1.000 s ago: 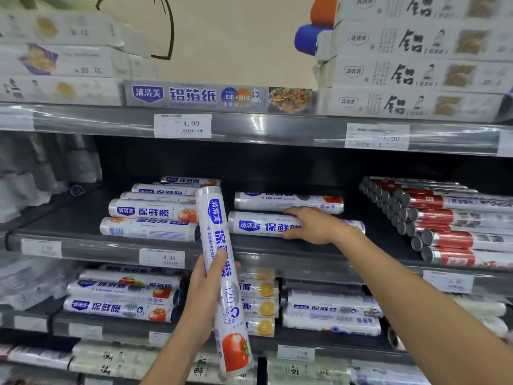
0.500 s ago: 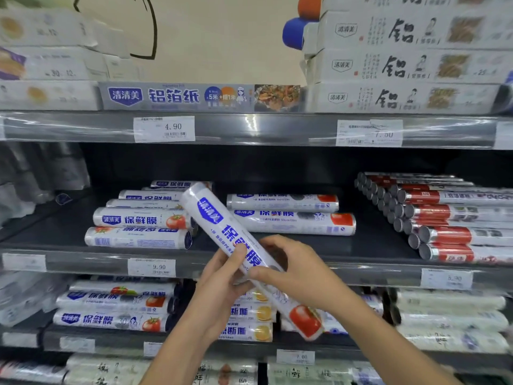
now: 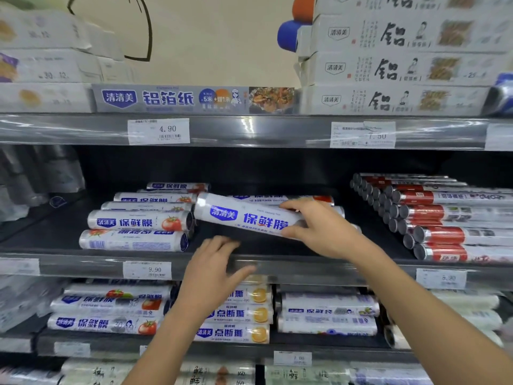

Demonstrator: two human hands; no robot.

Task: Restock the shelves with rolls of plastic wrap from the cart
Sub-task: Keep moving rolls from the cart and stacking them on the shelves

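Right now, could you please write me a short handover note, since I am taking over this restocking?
Right hand: grips a roll of plastic wrap, tilted, over the middle shelf, in front of rolls lying there.
Left hand: open, holds nothing, by the shelf's front edge.
Done: stacked rolls lie at the shelf's left.
Left: lay this roll down; the cart is out of view, so remaining stock is unknown.
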